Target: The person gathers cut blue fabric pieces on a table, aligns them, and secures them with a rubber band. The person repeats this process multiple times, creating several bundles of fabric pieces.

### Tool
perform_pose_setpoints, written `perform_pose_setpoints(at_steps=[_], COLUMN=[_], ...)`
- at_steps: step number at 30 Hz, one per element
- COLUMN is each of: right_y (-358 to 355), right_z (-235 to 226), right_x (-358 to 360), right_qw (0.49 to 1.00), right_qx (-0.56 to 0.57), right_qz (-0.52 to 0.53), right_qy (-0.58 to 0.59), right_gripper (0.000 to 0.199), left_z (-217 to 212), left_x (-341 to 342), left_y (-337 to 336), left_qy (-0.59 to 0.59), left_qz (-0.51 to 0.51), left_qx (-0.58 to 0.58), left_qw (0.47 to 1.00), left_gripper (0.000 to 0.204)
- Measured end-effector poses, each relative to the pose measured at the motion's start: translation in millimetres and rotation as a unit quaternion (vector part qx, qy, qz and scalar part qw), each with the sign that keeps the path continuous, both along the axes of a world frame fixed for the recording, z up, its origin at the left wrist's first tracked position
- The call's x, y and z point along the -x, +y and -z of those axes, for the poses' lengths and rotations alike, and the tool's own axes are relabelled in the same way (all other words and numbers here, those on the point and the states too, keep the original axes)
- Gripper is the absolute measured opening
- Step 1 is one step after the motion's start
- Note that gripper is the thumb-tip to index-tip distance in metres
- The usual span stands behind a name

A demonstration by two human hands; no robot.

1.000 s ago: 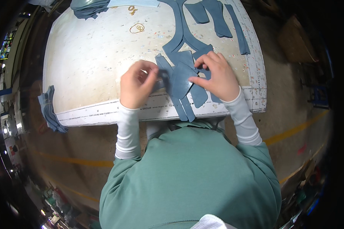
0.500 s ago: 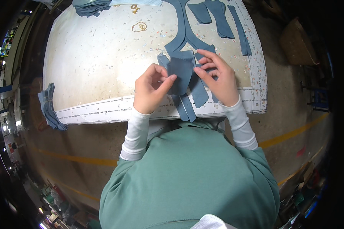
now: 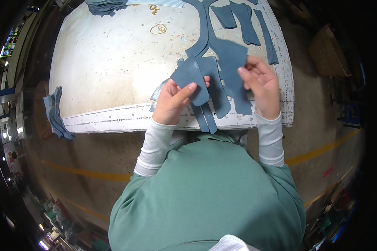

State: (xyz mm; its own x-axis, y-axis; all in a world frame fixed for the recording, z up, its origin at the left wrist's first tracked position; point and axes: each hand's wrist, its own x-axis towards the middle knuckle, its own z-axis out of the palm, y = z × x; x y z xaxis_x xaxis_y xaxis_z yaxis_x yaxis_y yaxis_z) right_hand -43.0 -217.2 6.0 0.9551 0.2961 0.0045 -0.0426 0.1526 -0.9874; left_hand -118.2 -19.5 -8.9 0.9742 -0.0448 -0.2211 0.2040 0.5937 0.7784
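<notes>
My left hand point(image 3: 170, 103) pinches a dark blue leather-like cut piece point(image 3: 190, 77) with a rounded lower end, thumb on top and fingers beneath. A second blue cut piece point(image 3: 232, 58) hangs from my right hand point(image 3: 262, 88), its edge between thumb and fingers. Both are held above the near part of the white table point(image 3: 104, 79). Between them lies a wide blue strip point(image 3: 217, 90), with a pair of narrow strips point(image 3: 204, 119) reaching past the table's front edge. Behind the hands, long curved blue pieces point(image 3: 204, 29) lie side by side, partly covered by the held pieces.
A stack of blue pieces point(image 3: 107, 7) lies at the far left, beside a pale perforated sheet point(image 3: 157, 3). A tied bundle point(image 3: 54, 113) hangs over the left edge. Rubber bands point(image 3: 158, 29) lie mid-table. More blue pieces point(image 3: 246, 25) rest at the far right.
The hands have moved apart. My right hand went right and now grips a blue piece. The piece in my left hand has turned and shows a smoother face.
</notes>
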Motion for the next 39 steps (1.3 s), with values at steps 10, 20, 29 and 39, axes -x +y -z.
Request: perform_pose_setpoints(at_steps=[10,20,29,39], right_y=[-5,-7,-2,31], right_z=[24,49,13,10], right_x=[1,-6,-6,10], right_qw=[0.854,0.873,0.998,0.992], right_qx=[0.45,0.418,0.032,0.09], right_qz=[0.035,0.041,-0.031,-0.075], right_qy=[-0.258,-0.246,0.048,-0.036], right_gripper=[0.059,0.05,0.04,0.041], left_z=[14,19,5,10], left_x=[3,26,16,5], left_y=[37,79,15,-7], left_qy=[-0.014,0.024,0.025,0.066], left_qz=[-0.176,-0.348,-0.047,-0.025], left_qx=[0.032,0.066,-0.039,-0.04], left_qw=[0.984,0.935,0.998,0.997], left_gripper=[0.039,0.031,0.046,0.044])
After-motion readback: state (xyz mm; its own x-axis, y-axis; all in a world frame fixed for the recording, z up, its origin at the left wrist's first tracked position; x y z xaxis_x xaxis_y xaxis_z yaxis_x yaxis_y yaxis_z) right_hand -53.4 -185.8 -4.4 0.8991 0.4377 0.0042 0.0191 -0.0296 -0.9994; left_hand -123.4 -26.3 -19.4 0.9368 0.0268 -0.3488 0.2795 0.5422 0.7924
